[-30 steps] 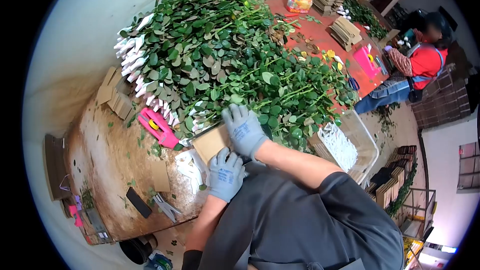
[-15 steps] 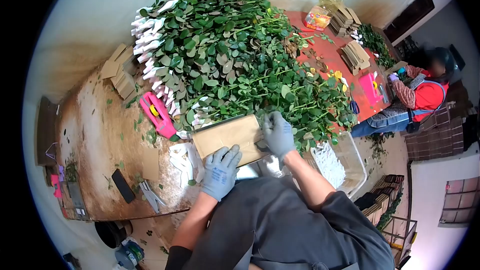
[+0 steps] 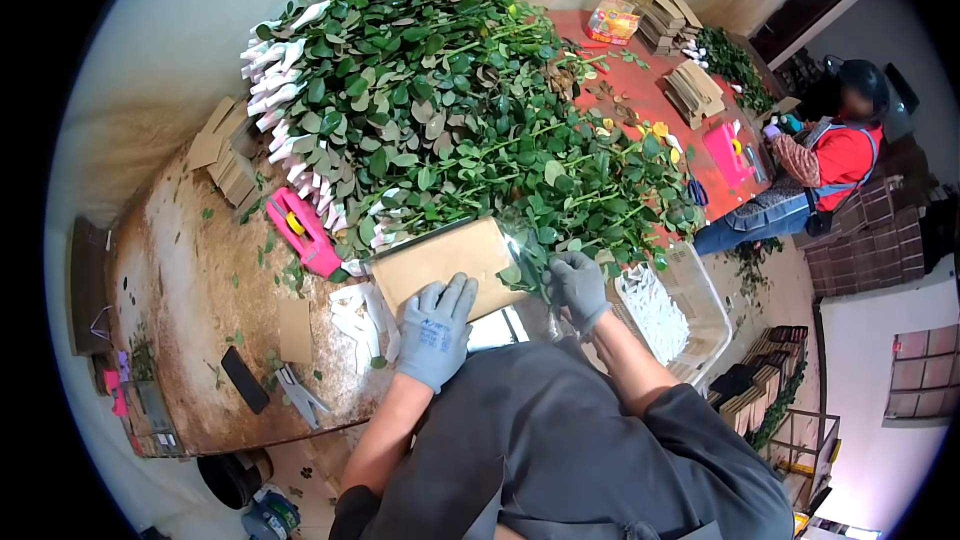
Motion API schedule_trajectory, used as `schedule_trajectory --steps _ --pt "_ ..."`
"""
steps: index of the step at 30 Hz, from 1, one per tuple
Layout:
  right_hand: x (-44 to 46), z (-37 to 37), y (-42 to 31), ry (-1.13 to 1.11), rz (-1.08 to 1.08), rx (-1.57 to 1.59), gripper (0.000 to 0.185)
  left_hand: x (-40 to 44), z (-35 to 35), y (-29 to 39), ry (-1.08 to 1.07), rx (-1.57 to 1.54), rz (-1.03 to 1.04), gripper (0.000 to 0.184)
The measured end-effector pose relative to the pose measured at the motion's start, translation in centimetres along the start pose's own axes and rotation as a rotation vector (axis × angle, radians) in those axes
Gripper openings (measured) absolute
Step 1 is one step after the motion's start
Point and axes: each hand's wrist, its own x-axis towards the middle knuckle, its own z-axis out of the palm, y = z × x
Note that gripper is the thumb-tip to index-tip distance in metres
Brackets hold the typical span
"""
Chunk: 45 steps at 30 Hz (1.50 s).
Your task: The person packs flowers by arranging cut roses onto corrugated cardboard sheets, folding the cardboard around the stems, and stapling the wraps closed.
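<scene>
My left hand, in a grey glove, lies with fingers stretched flat on a brown cardboard sheet. The sheet rests on a tilted dark-edged board at the table's front edge. At the sheet's right end, my gloved right hand is closed around a leafy stem; its fingertips are partly hidden. Glossy clear film shows around those leaves. Just behind both hands spreads a big heap of leafy rose stems, with white sleeves over the ends on the left.
Left on the table are a pink tape dispenser, white sleeves, a phone, a stapler and cardboard pieces. A clear bin stands right. Across the red tabletop, a co-worker handles something small.
My right hand has moved a little down and right, and leaves now show over the sheet's right end. My left hand stays flat on the sheet. The view has shifted slightly.
</scene>
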Motion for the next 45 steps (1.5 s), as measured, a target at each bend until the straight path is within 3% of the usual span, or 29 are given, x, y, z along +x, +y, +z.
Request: schedule_trajectory --steps 3,5,6,8,11,14,16,20,22,24,25,28,31,35,38,40,45 --pt "-0.9 -1.6 0.1 0.056 -0.121 -0.265 0.015 -0.2 0.8 -0.2 0.018 0.025 0.025 0.073" --pt "-1.5 -2.4 0.4 0.241 -0.631 -0.777 0.017 -0.4 0.9 -0.2 0.027 0.043 0.037 0.070" --pt "-2.4 -1.7 -1.2 0.231 -0.635 -0.779 0.017 -0.4 1.0 -0.3 0.041 0.065 0.051 0.067" --pt "-6.2 0.8 -5.9 0.273 -1.187 -0.820 0.030 -0.7 1.2 -0.3 0.078 0.065 0.060 0.064" --pt "-6.3 3.3 -7.4 -0.052 -1.357 -0.945 0.059 -1.0 0.5 -0.1 0.112 0.024 0.083 0.060" --pt "-4.5 4.8 -6.8 -0.143 -1.298 -1.290 0.057 -2.4 -0.1 -0.1 0.137 -0.081 0.077 0.054" --pt "-2.0 3.0 -4.0 -0.250 -1.044 -1.529 0.057 -4.1 -0.5 -0.6 0.174 -0.143 0.059 0.049" --pt "-2.2 0.3 -2.4 -0.221 -1.047 -1.594 0.051 -8.4 -1.2 -1.6 0.304 -0.273 -0.092 0.041" --pt "-3.8 0.6 -4.1 -0.221 -0.965 -1.520 0.045 -10.4 -0.9 -2.5 0.393 -0.289 -0.231 0.039" --pt "-4.9 2.3 -6.1 -0.178 -1.017 -1.434 0.044 -11.5 -1.0 -3.3 0.410 -0.280 -0.268 0.038" --pt "-5.5 3.6 -7.2 -0.153 -1.158 -1.357 0.043 -12.0 -1.1 -3.6 0.456 -0.301 -0.291 0.040" --pt "-7.3 8.5 -9.6 -0.235 -1.324 -1.221 0.046 -12.4 -1.9 -4.3 0.548 -0.291 -0.356 0.041" --pt "-7.1 14.7 -9.9 -0.470 -1.336 -1.002 0.046 -12.3 -3.4 -5.0 0.563 -0.302 -0.308 0.041" --pt "-3.1 24.5 -7.6 -0.834 -0.815 -0.746 0.037 -13.1 -2.8 -6.4 0.564 -0.334 -0.284 0.039" --pt "0.2 32.4 -5.4 -0.881 -0.471 -0.667 0.035 -13.7 -2.5 -6.9 0.567 -0.323 -0.311 0.038" --pt "5.1 36.9 -1.0 -0.709 -0.704 -0.811 0.037 -14.0 -2.6 -7.2 0.587 -0.336 -0.327 0.036" --pt "7.4 43.3 0.0 -0.528 -0.484 -1.238 0.050 -16.0 -0.2 -8.4 0.575 -0.368 -0.393 0.031"
